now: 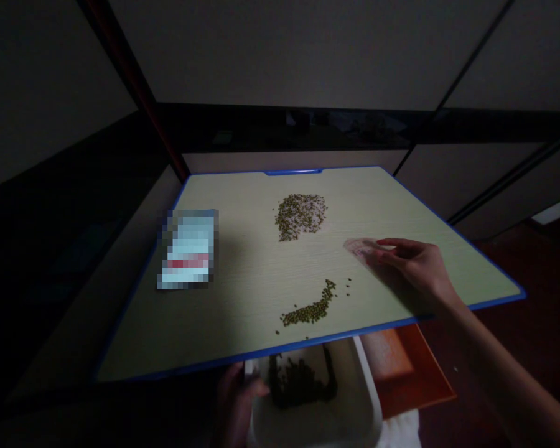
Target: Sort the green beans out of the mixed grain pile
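Dim wall panels [280, 56] stand behind a pale, blue-edged board [242, 267], with a heap of small greenish seeds [302, 214] at twelve o'clock, a seed strip [310, 312] at six and a pixelated item [189, 249] at nine. At three, the right hand [417, 264] pinches a thin see-through piece [357, 247] between thumb and fingers; at seven, the left hand [240, 398] clamps a white tub's [368, 389] rim.

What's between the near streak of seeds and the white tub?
In the head view, between the streak and the tub lie a narrow strip of board, a stray seed and the board's blue edge.
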Available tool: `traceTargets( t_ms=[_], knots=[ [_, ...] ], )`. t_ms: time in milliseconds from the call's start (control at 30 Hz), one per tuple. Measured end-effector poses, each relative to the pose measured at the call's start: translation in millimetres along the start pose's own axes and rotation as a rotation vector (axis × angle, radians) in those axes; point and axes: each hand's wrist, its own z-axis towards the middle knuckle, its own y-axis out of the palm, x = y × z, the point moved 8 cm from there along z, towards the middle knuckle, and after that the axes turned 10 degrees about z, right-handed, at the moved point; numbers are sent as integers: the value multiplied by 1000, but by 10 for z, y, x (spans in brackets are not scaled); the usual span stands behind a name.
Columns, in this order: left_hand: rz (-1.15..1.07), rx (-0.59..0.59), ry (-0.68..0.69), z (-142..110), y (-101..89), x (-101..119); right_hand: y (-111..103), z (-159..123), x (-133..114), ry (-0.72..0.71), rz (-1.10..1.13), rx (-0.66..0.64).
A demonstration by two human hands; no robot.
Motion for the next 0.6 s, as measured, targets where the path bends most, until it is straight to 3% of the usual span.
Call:
traceTargets(
  t_ms=[67, 167, 400, 600],
  knots=[
    [-30, -39, -39, 11, 33, -29, -169, -24, 46, 10, -101, 67],
    [-45, -58, -107, 39, 37, -74, -199, -89, 75, 1, -165, 70],
    [-63, -123, -91, 20, 98, 3, 267, -323, 68, -86, -193, -62],
    [-14, -72, -67, 3, 88, 6, 682, -520, -13, -140, -186, -190]
  ],
)
